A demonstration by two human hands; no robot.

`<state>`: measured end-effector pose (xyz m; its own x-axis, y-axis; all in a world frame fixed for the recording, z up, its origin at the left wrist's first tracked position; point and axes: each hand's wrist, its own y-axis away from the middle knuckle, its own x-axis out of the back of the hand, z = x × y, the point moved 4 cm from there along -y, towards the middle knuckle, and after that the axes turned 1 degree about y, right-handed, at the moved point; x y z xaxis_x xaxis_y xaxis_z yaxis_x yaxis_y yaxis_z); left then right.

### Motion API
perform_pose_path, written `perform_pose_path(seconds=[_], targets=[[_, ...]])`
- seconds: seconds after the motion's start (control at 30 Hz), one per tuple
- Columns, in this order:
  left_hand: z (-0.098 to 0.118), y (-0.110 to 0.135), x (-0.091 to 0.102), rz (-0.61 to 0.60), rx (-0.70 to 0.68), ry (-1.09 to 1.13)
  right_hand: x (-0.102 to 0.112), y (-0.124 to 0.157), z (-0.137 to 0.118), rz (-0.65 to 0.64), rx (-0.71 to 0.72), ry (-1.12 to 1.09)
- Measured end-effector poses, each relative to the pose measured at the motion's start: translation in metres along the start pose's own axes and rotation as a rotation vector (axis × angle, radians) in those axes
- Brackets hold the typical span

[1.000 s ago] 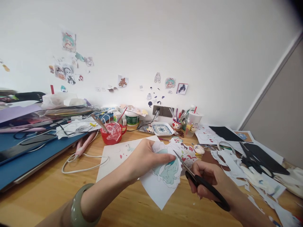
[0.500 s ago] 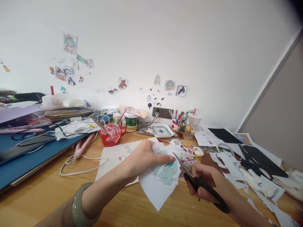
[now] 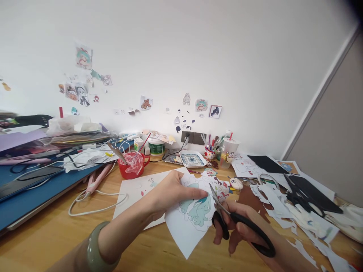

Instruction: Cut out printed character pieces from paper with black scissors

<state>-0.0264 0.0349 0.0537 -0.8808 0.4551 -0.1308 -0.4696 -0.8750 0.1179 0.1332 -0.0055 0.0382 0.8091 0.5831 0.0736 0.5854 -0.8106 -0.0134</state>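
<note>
My left hand [image 3: 177, 192] pinches a white sheet of paper [image 3: 184, 236] with a pale teal drawing, thumb on top and fingers hidden behind it. In my right hand [image 3: 241, 226] are black-handled scissors [image 3: 222, 211], their handles spread and blades parted. The blades meet the paper's right edge, beside the drawing's outline. Beneath my left forearm, a second white sheet [image 3: 130, 196] with small coloured drawings lies on the wooden table [image 3: 93, 241]. Behind the scissors rests paper with red and brown shapes [image 3: 221, 187].
A red mug [image 3: 132, 170] stands at left, near a white cable [image 3: 96, 214] and a blue board [image 3: 34, 189]. Behind are a square patterned dish [image 3: 193, 159] and a lidded drink cup [image 3: 228, 153]. Paper scraps [image 3: 276, 200] and another pair of black scissors [image 3: 302, 196] lie at right.
The scissors' handles have spread and the blades have opened wider at the paper's edge. My right fingers have stretched downward. My left hand still grips the sheet, and the view has shifted slightly.
</note>
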Motion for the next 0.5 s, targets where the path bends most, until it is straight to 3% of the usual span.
perform_pose_path(seconds=[0.3,0.5], targets=[[-0.0056,0.0013,-0.0031,0.057,-0.017,0.006,0.0026,-0.0078,0.0008,0.114,-0.041,0.133],[-0.0055,0.0035,-0.0015,0.077,-0.009,-0.051,0.0045,-0.0100,0.0007,0.115,-0.074,0.200]])
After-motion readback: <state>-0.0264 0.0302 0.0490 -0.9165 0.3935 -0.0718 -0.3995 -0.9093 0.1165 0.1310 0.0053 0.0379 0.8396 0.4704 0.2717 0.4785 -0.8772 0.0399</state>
